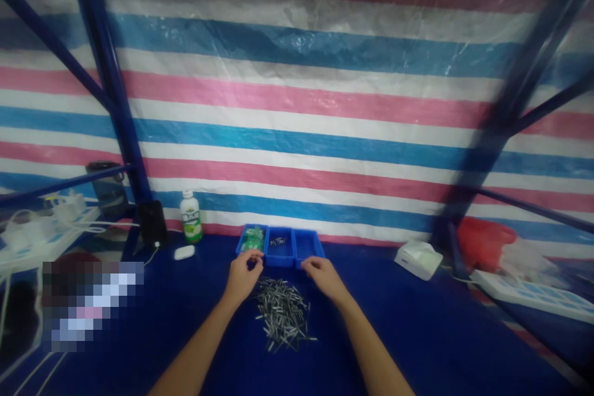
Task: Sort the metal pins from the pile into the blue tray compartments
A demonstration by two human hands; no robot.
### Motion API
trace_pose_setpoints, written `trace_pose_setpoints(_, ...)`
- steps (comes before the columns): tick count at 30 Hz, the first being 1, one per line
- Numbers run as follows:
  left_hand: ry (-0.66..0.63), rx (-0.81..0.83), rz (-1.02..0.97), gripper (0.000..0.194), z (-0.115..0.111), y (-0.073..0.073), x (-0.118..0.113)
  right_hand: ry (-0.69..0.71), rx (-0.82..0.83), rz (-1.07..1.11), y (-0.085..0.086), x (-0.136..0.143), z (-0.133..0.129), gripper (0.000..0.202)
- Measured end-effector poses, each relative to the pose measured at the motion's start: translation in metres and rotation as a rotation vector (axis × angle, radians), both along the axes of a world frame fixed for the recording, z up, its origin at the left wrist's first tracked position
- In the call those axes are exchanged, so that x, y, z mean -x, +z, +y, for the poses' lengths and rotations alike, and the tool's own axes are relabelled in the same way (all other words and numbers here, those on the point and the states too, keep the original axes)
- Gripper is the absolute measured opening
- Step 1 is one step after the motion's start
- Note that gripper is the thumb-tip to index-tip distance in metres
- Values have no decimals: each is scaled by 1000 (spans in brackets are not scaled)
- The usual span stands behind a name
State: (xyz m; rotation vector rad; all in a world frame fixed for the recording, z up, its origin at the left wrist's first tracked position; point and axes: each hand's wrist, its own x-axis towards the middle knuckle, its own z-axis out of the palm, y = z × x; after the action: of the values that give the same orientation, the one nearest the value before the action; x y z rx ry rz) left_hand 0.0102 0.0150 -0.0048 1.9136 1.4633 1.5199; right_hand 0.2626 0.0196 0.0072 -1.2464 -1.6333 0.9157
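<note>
My left hand (244, 275) is at the front of the left blue bin (240, 245), its fingers curved with a small gap to the thumb and nothing visible between. Green-and-clear packets (254, 237) lie in that bin. My right hand (323, 275) is by the front edge of the right blue bin (308, 242), fingers and thumb drawn together. Whether they hold anything is too small to tell. The middle blue bin (281, 259) contains a few small metal pieces (278, 241). Between my forearms lies a loose pile of thin metal pins (283, 314).
A white-and-green bottle (190, 218), a white case (184, 252) and a black phone-like device (152, 223) stand left. A tissue pack (419, 259), red bag (485, 242) and power strip (538, 296) are right. Cables run on the left. Blue frame posts (114, 86) flank a striped sheet (306, 145).
</note>
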Motion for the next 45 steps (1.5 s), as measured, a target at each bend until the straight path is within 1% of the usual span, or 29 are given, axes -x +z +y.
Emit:
trace_pose_setpoints(2, 0, -5, 18, 23, 0, 0, -1, 154, 26, -142, 1, -6, -3, 20)
trace_pose_setpoints(4, -10, -10, 44, 22, -2, 1, -1, 242, 64, -243, 2, -11, -8, 18)
trace_pose_setpoints(7, -33, -2, 62, 27, -4, 2, -1, 246, 85, -340, 3, -15, -13, 17)
trace_pose_setpoints(11, -44, -3, 32, 38, -2, -1, 2, 232, 63, -399, 0, -11, -15, 16)
trace_pose_setpoints(15, -9, -9, 48, 34, 1, -3, 2, 177, 0, -501, -4, -1, -15, 16)
trace_pose_setpoints(18, -19, -3, 64, 33, 2, -4, 0, 102, -25, -599, -5, 5, -14, 15)
trace_pose_setpoints(23, -44, -5, 100, 32, -5, -1, -2, -3, -59, -747, 0, 6, -18, 15)
trace_pose_setpoints(26, -24, -21, 118, 27, -6, 0, -2, -73, -55, -846, 3, 5, -19, 15)
trace_pose_setpoints(29, -2, -17, 126, 24, -4, -1, -1, -117, -59, -898, 4, 5, -19, 14)
trace_pose_setpoints(33, -7, -6, 138, 26, -2, -2, -1, -106, -61, -875, 4, 6, -19, 10)
trace_pose_setpoints(38, -19, 7, 147, 27, -7, 2, -3, -66, -73, -737, 8, 7, -23, 9)
trace_pose_setpoints(41, -27, 20, 128, 27, -10, 4, -3, -33, -149, -580, 11, 9, -24, 7)
trace_pose_setpoints(43, -28, 21, 116, 28, -10, 5, -3, 24, -208, -434, 12, 11, -24, 6)
trace_pose_setpoints(45, -34, 21, 114, 29, -10, 6, -4, 86, -225, -286, 11, 14, -23, 5)
